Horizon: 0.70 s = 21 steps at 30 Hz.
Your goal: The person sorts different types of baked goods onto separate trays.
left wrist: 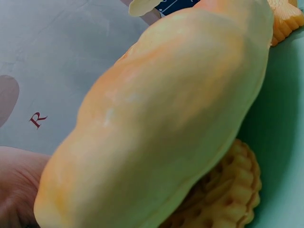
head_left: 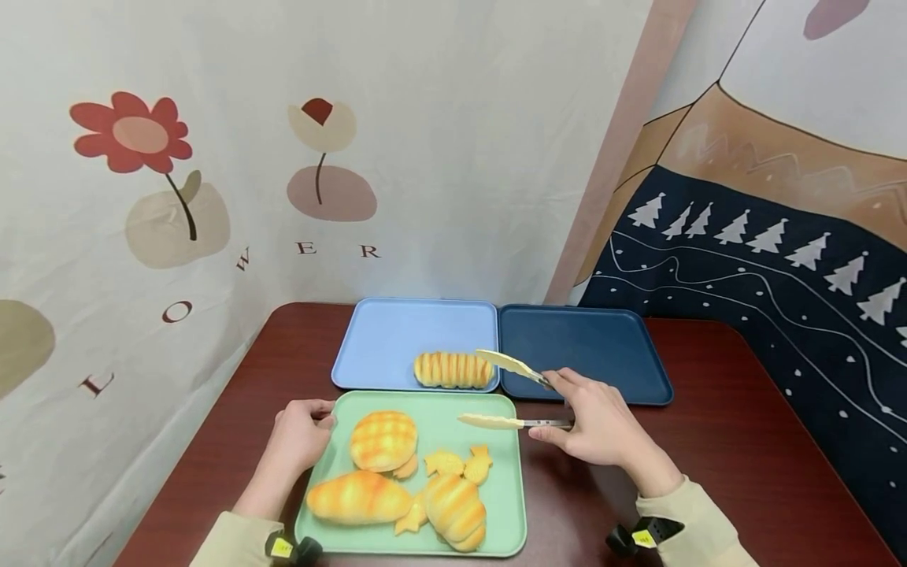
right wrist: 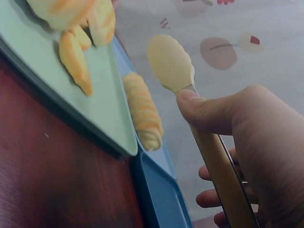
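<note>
My right hand [head_left: 595, 417] holds a pair of tongs [head_left: 546, 424] with pale yellow tips. The tips are spread apart, with nothing between them; the upper one is beside a ridged bread roll [head_left: 453, 370] lying on the light blue tray. In the right wrist view, the thumb lies along one arm of the tongs [right wrist: 213, 161]. At the upper left rim of the green tray [head_left: 506, 472], my left hand [head_left: 301, 433] grips the edge. That tray bears a round checkered bun [head_left: 384, 441], a long bread [head_left: 359, 498], a striped croissant-like bread [head_left: 456, 512] and several small fish-shaped pieces [head_left: 478, 465].
Behind the green tray stand the light blue tray [head_left: 383, 339] and a dark blue tray [head_left: 581, 346], side by side. All rest on a reddish-brown table [head_left: 708, 441]. A printed cloth [head_left: 453, 157] hangs behind the table. A scalloped biscuit [left wrist: 223, 194] shows beneath the long bread.
</note>
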Tool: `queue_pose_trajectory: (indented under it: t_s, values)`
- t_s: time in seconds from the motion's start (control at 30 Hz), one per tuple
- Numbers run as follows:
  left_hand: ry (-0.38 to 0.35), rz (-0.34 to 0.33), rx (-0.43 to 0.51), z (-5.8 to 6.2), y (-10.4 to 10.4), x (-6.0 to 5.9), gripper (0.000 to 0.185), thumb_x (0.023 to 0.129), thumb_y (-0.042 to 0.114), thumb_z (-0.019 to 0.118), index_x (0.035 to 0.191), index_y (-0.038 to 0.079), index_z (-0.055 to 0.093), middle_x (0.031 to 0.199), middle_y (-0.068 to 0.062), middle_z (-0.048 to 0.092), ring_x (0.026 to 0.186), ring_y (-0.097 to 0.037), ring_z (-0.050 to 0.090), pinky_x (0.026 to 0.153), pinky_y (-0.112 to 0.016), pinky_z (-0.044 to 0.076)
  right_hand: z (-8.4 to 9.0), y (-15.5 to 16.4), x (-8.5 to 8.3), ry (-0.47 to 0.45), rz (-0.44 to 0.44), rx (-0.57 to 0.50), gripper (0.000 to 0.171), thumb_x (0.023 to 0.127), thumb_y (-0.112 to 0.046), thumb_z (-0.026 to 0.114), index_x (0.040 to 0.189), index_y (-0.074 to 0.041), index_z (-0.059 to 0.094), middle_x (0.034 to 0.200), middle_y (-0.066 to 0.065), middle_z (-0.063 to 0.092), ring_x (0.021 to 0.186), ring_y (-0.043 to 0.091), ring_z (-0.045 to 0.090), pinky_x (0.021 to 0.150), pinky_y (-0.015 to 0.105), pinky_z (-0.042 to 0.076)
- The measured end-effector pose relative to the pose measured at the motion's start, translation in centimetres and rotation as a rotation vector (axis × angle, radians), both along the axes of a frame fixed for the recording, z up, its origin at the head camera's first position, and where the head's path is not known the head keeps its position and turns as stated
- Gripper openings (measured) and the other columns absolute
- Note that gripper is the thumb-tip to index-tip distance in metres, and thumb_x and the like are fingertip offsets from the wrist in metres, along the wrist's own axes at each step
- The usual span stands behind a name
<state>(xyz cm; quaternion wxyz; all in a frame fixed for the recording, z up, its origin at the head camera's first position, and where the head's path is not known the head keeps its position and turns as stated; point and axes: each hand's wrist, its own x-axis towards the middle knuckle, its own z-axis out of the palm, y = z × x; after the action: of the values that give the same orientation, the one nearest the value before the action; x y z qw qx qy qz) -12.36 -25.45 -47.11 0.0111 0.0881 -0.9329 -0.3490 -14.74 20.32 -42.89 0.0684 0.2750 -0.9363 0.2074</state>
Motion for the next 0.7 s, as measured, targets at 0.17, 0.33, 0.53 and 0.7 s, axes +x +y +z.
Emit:
queue_pose_trajectory:
  t_s: [0.17, 0.33, 0.53, 0.7]
  values:
    - [0.003, 0.001, 0.0, -0.1, 0.0, -0.2, 0.028, 0.099, 0.003, 0.067, 0.125, -0.006, 0.075, 0.108, -0.018, 0.076, 0.097, -0.034, 0.068, 0.073, -0.04, 0.056, 0.0, -0.5, 1.6, 0.024, 0.049, -0.012, 0.083, 0.085, -0.061, 0.083, 0.144, -0.005, 0.065, 0.132, -0.001, 0.067, 0.1, 0.019, 0.07, 0.073, 0.039, 0.056]
    - [0.01, 0.0, 0.001, -0.2, 0.0, -0.3, 0.029, 0.099, 0.003, 0.067, 0.125, -0.005, 0.075, 0.107, -0.017, 0.077, 0.097, -0.034, 0.069, 0.073, -0.039, 0.056, -0.6, -1.1, 3.2, 0.041, 0.098, -0.013, 0.083, 0.086, -0.066, 0.079, 0.143, -0.007, 0.065, 0.131, -0.004, 0.066, 0.101, 0.016, 0.07, 0.076, 0.039, 0.057]
    - [0.002, 0.001, 0.009, -0.3, -0.1, -0.3, 0.03, 0.099, 0.004, 0.067, 0.126, -0.005, 0.075, 0.109, -0.018, 0.077, 0.096, -0.032, 0.069, 0.071, -0.037, 0.055, -1.2, -1.5, 5.0, 0.02, 0.122, -0.012, 0.084, 0.088, -0.07, 0.074, 0.144, -0.008, 0.065, 0.13, -0.004, 0.066, 0.098, 0.011, 0.069, 0.074, 0.037, 0.056]
    - [-0.004, 0.002, 0.008, -0.3, -0.1, -0.3, 0.03, 0.1, 0.004, 0.066, 0.127, -0.006, 0.074, 0.11, -0.019, 0.076, 0.098, -0.034, 0.069, 0.074, -0.041, 0.056, -1.5, -1.5, 5.9, 0.029, 0.111, 0.001, 0.083, 0.087, -0.072, 0.073, 0.144, -0.012, 0.065, 0.129, -0.009, 0.065, 0.097, 0.01, 0.069, 0.073, 0.037, 0.055]
